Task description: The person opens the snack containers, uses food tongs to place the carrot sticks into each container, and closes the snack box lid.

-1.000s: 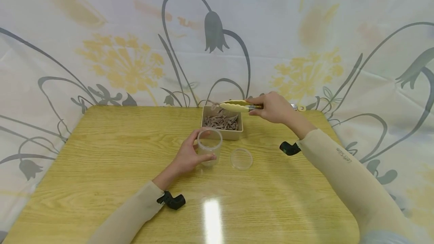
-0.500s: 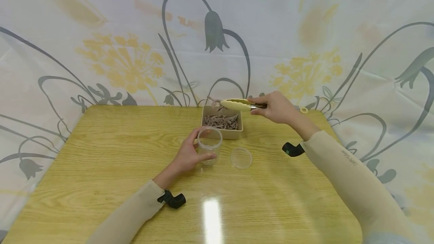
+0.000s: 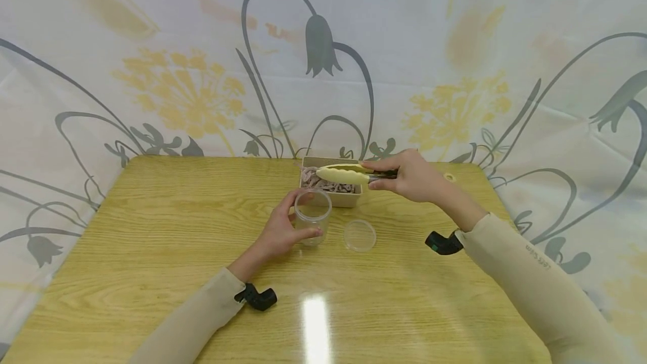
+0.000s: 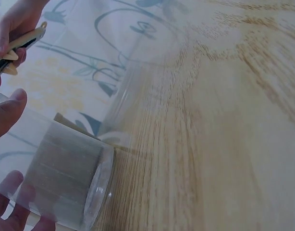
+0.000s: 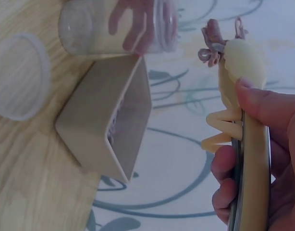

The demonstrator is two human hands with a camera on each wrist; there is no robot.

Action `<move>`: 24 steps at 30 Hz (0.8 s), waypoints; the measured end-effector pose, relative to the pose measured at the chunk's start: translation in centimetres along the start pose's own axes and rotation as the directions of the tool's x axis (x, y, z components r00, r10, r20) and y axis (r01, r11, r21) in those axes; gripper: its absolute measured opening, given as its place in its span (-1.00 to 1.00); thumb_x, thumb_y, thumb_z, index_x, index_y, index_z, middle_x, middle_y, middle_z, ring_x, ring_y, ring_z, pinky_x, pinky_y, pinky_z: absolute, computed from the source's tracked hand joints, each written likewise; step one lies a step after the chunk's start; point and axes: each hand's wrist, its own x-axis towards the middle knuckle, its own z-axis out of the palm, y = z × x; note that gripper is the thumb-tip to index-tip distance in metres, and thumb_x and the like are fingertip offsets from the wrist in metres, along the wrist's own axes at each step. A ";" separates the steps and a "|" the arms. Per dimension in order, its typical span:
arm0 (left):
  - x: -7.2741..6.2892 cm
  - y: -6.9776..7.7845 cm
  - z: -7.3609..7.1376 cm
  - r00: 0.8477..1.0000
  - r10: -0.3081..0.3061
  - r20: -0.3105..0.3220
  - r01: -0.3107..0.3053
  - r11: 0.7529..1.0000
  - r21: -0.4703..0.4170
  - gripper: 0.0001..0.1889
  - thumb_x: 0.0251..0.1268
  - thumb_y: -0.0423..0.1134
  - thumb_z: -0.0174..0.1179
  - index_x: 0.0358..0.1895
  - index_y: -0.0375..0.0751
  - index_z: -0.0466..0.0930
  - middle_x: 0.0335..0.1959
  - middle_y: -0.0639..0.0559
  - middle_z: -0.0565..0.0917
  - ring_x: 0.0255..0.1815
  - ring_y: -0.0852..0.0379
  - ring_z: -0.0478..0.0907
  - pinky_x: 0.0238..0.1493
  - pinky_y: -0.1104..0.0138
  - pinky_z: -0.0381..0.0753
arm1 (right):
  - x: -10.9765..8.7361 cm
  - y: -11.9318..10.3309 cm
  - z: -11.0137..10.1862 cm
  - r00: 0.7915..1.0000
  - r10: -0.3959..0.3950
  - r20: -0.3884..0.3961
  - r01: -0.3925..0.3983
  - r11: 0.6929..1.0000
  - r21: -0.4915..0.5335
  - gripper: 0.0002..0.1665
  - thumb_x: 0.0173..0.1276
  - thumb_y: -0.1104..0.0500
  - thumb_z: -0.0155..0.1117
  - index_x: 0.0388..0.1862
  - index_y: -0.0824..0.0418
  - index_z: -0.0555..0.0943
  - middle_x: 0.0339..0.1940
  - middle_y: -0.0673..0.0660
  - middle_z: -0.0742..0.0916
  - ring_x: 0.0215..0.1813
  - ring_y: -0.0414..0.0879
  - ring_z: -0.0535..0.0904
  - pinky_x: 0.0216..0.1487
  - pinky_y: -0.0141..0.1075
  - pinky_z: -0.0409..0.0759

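Observation:
My left hand (image 3: 277, 232) grips a clear plastic jar (image 3: 313, 219), its fingers wrapped round the side; the jar stands upright on the table with its mouth uncovered and looks empty. My right hand (image 3: 413, 177) holds yellow-tipped tongs (image 3: 345, 174) squeezed together above a beige box (image 3: 345, 201). Several purplish-brown strips (image 5: 213, 43) stick out of the tong tips in the right wrist view. More such strips (image 3: 337, 187) lie inside the box, partly hidden behind the tongs. Through the jar's wall the left fingers (image 4: 25, 195) show in the left wrist view.
A round clear lid (image 3: 360, 236) lies flat on the wooden table (image 3: 202, 212), right of the jar. Behind the table's back edge hangs a flower-patterned cloth (image 3: 192, 44). The box stands close to that edge, just beyond the jar.
My right hand with the tongs has come lower and nearer to me, the tong tips shifting slightly left toward the jar, strips still between them. The left hand and jar have stayed put.

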 end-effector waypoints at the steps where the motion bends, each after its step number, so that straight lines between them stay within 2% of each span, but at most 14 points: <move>1: 0.0 0.0 0.0 1.000 -0.010 -0.001 0.010 1.000 0.007 -0.09 -0.05 -0.31 0.59 0.43 -0.14 0.28 0.28 -0.19 0.45 0.35 -0.15 0.34 0.27 -0.03 0.47 | -0.1 -0.2 0.2 1.000 0.001 0.012 -0.001 1.000 0.000 -0.49 0.30 0.19 0.45 0.23 0.24 0.63 -0.31 0.01 0.81 -0.79 -0.32 0.09 -0.70 -0.37 0.16; 3: 0.0 0.1 0.0 0.999 -0.033 -0.001 0.033 0.999 0.008 -0.07 -0.04 -0.31 0.59 0.44 -0.14 0.26 0.29 -0.16 0.43 0.35 -0.14 0.33 0.29 0.00 0.47 | -0.2 -0.4 0.7 1.000 -0.006 0.031 0.006 1.000 -0.010 -0.48 0.30 0.16 0.45 0.23 0.23 0.63 -0.42 -0.02 0.79 -0.78 -0.34 0.06 -0.69 -0.38 0.17; 6: 0.0 0.2 0.1 0.999 -0.050 0.002 0.051 0.999 -0.011 -0.04 -0.04 -0.36 0.57 0.47 -0.16 0.21 0.31 -0.16 0.40 0.35 -0.14 0.34 0.30 0.02 0.46 | -0.3 -0.5 1.2 0.998 -0.005 0.056 0.007 0.999 -0.038 -0.48 0.29 0.12 0.46 0.22 0.20 0.64 -0.46 -0.03 0.77 -0.77 -0.35 0.04 -0.69 -0.38 0.17; 12: 0.0 0.4 0.3 0.999 -0.034 0.008 0.034 0.999 -0.043 -0.08 -0.03 -0.52 0.51 0.46 -0.26 0.24 0.36 -0.26 0.36 0.33 -0.21 0.34 0.31 -0.10 0.41 | -0.2 -0.4 2.1 0.994 0.014 0.112 -0.007 0.998 -0.061 -0.48 0.30 0.12 0.45 0.24 0.15 0.64 -0.05 0.10 0.78 -0.75 -0.32 -0.05 -0.67 -0.39 0.12; 14: -0.2 1.4 0.2 1.000 -0.029 0.011 0.029 0.999 -0.045 -0.09 -0.03 -0.54 0.50 0.46 -0.29 0.24 0.36 -0.28 0.35 0.33 -0.23 0.35 0.30 -0.11 0.41 | 0.0 -0.4 2.2 0.992 0.019 0.121 -0.009 0.997 -0.076 -0.48 0.31 0.09 0.45 0.24 0.13 0.64 -0.05 0.11 0.78 -0.74 -0.32 -0.07 -0.66 -0.39 0.12; 17: -0.5 2.9 0.0 1.000 -0.019 0.010 0.019 0.999 -0.029 -0.13 0.00 -0.54 0.48 0.44 -0.33 0.25 0.37 -0.29 0.34 0.31 -0.24 0.38 0.28 -0.11 0.44 | 0.2 -0.4 2.3 0.991 0.024 0.133 -0.011 0.995 -0.100 -0.49 0.31 0.04 0.44 0.23 0.11 0.65 -0.40 0.09 0.79 -0.74 -0.31 -0.08 -0.66 -0.39 0.13; 20: -0.7 3.9 -0.1 1.000 -0.013 0.010 0.014 1.000 -0.022 -0.15 0.01 -0.54 0.48 0.43 -0.33 0.27 0.38 -0.29 0.34 0.30 -0.24 0.38 0.27 -0.10 0.45 | 0.4 -0.5 2.3 0.988 0.032 0.153 -0.015 0.993 -0.115 -0.49 0.30 0.02 0.45 0.23 0.08 0.65 -0.75 -0.05 0.54 -0.73 -0.32 -0.09 -0.66 -0.40 0.14; 21: -0.7 4.0 -0.1 1.000 -0.012 0.011 0.012 1.000 -0.018 -0.16 0.02 -0.53 0.48 0.42 -0.34 0.27 0.38 -0.30 0.34 0.30 -0.25 0.38 0.27 -0.11 0.45 | 0.5 -0.5 2.2 0.987 0.029 0.158 -0.010 0.993 -0.122 -0.48 0.30 0.03 0.45 0.23 0.08 0.65 -0.81 -0.09 0.44 -0.73 -0.33 -0.09 -0.66 -0.40 0.14; 22: -0.7 4.1 -0.1 1.000 -0.010 0.013 0.010 1.000 -0.018 -0.16 0.02 -0.53 0.48 0.42 -0.34 0.27 0.39 -0.30 0.33 0.30 -0.26 0.38 0.27 -0.11 0.45 | 0.5 -0.6 2.2 0.986 0.024 0.163 -0.003 0.992 -0.124 -0.48 0.30 0.03 0.46 0.22 0.09 0.66 -0.82 -0.11 0.43 -0.73 -0.34 -0.08 -0.66 -0.40 0.15; 24: -0.6 4.2 -0.1 1.000 -0.015 0.014 0.015 1.000 -0.018 -0.15 0.00 -0.53 0.49 0.43 -0.32 0.27 0.39 -0.29 0.33 0.32 -0.25 0.37 0.28 -0.10 0.43 | 0.6 -0.6 2.0 0.986 0.010 0.165 0.011 0.992 -0.128 -0.48 0.29 0.05 0.46 0.22 0.10 0.66 -0.80 -0.12 0.49 -0.75 -0.35 -0.05 -0.66 -0.39 0.18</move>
